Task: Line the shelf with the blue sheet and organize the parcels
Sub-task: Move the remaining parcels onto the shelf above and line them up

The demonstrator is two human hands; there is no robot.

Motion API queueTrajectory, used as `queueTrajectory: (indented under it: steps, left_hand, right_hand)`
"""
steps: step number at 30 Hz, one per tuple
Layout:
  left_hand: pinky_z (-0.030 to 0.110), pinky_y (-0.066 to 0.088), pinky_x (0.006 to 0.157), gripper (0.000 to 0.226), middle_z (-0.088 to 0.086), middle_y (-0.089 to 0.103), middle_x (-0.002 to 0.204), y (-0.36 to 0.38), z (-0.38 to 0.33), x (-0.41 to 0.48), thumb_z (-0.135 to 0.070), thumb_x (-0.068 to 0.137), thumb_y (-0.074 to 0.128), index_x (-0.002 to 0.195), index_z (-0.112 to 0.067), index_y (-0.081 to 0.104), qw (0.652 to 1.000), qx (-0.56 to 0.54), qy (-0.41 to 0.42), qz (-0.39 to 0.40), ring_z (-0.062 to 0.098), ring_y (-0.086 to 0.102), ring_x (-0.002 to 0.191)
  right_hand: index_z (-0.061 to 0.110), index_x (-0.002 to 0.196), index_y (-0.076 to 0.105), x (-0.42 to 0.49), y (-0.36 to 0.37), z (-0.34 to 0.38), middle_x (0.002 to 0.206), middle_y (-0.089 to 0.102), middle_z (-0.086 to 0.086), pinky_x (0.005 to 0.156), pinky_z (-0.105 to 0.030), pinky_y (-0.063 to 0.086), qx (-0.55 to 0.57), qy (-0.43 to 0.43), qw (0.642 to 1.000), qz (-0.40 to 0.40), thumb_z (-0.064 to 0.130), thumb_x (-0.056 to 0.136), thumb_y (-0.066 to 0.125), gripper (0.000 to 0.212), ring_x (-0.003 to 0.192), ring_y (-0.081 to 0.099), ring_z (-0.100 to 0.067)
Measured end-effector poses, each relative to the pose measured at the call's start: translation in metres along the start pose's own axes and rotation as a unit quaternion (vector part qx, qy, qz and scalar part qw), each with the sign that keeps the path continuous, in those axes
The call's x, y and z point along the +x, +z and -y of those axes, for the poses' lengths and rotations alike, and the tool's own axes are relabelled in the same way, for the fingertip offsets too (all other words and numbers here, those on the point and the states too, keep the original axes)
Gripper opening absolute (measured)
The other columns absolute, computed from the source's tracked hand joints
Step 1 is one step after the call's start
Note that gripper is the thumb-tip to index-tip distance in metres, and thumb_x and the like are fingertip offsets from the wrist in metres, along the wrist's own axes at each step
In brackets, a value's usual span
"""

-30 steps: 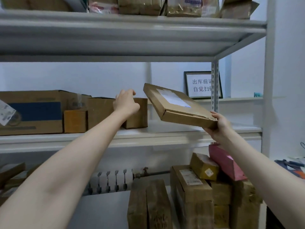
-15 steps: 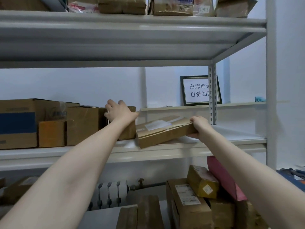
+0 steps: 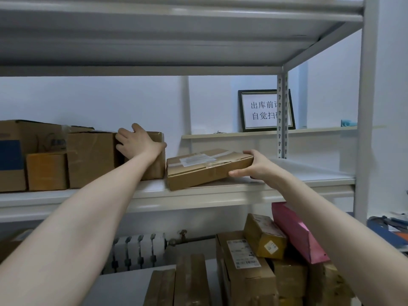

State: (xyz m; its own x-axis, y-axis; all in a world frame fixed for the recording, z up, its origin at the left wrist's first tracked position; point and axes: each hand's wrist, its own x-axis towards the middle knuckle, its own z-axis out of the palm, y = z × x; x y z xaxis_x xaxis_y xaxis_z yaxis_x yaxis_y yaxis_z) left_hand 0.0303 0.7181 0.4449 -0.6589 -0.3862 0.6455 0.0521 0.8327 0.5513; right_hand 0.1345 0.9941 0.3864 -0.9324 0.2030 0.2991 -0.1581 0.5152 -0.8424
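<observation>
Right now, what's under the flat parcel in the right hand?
The flat parcel sits left end down on the pale middle shelf; the right hand holds its right end tilted up. Any fingers beneath and the shelf surface it covers are hidden.

One wide-angle view, worn on the head, faces forward into the shelf (image 3: 366, 107) from close in front; the middle board (image 3: 198, 196) lies mid-frame; the upper board (image 3: 154, 40) shows its underside.

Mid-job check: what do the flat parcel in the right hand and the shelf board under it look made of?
Flat parcel: matte brown cardboard, judging by its creased edges; glossy tape strips and a white paper label on top. Shelf board: smooth pale painted finish, likely metal, but not certain.
</observation>
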Motion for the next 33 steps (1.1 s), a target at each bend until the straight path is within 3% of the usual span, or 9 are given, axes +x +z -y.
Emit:
queueTrajectory:
  steps: [3, 7, 10, 19, 28, 33]
  left_hand:
    - [0.042, 0.036, 0.092, 0.084, 0.021, 0.039, 0.128, -0.010, 0.003, -0.002, -0.053, 0.059, 0.076, 0.123, -0.010, 0.043, 1.000, -0.003, 0.026, -0.016, 0.037, 0.036, 0.120]
    - [0.042, 0.035, 0.093, 0.084, 0.021, 0.040, 0.128, -0.024, 0.013, -0.008, -0.058, 0.061, 0.073, 0.124, -0.010, 0.044, 0.997, 0.025, 0.061, -0.030, 0.037, 0.036, 0.121]
    - [0.041, 0.034, 0.094, 0.085, 0.020, 0.040, 0.130, -0.027, 0.019, -0.015, -0.061, 0.064, 0.071, 0.127, -0.012, 0.042, 0.996, 0.047, 0.077, -0.029, 0.036, 0.035, 0.122]
    - [0.041, 0.034, 0.093, 0.077, 0.017, 0.040, 0.129, -0.038, 0.029, -0.014, -0.062, 0.065, 0.068, 0.121, -0.014, 0.047, 0.994, 0.052, 0.088, -0.029, 0.035, 0.036, 0.120]
    - [0.040, 0.034, 0.094, 0.074, 0.015, 0.038, 0.132, -0.046, 0.031, -0.022, -0.060, 0.068, 0.067, 0.122, -0.014, 0.047, 0.995, 0.050, 0.085, -0.018, 0.033, 0.034, 0.124]
    - [0.039, 0.035, 0.092, 0.062, 0.015, 0.036, 0.132, -0.051, 0.031, -0.037, -0.038, 0.071, 0.068, 0.122, -0.013, 0.044, 0.995, 0.046, 0.088, -0.020, 0.033, 0.036, 0.122]
  right_hand:
    - [0.016, 0.141, 0.041, 0.003, 0.012, 0.001, 0.135, 0.049, -0.003, 0.095, -0.025, 0.040, -0.075, -0.025, 0.997, -0.020, 0.035, 0.064, 0.089, 0.093, 0.116, 0.050, -0.017]
    - [0.017, 0.130, 0.055, 0.011, 0.022, 0.008, 0.135, 0.053, -0.003, 0.095, -0.025, 0.038, -0.161, -0.034, 0.986, 0.017, 0.039, 0.070, 0.085, 0.070, 0.118, 0.051, -0.019]
    - [0.018, 0.128, 0.058, 0.018, 0.025, 0.011, 0.131, 0.056, -0.003, 0.090, -0.025, 0.040, -0.173, -0.042, 0.983, 0.035, 0.035, 0.074, 0.082, 0.062, 0.106, 0.052, -0.016]
    - [0.019, 0.119, 0.064, 0.031, 0.031, 0.005, 0.121, 0.061, -0.007, 0.087, -0.026, 0.041, -0.158, -0.054, 0.986, 0.014, 0.031, 0.079, 0.078, 0.045, 0.106, 0.055, -0.021]
    - [0.016, 0.117, 0.067, 0.023, 0.047, 0.010, 0.123, 0.064, -0.007, 0.086, -0.025, 0.040, -0.198, -0.068, 0.975, -0.068, 0.034, 0.082, 0.074, 0.040, 0.117, 0.055, -0.025]
    - [0.025, 0.116, 0.066, 0.012, 0.067, 0.023, 0.124, 0.058, -0.012, 0.095, -0.034, 0.045, -0.257, -0.069, 0.956, -0.120, 0.028, 0.080, 0.064, 0.036, 0.117, 0.051, -0.031]
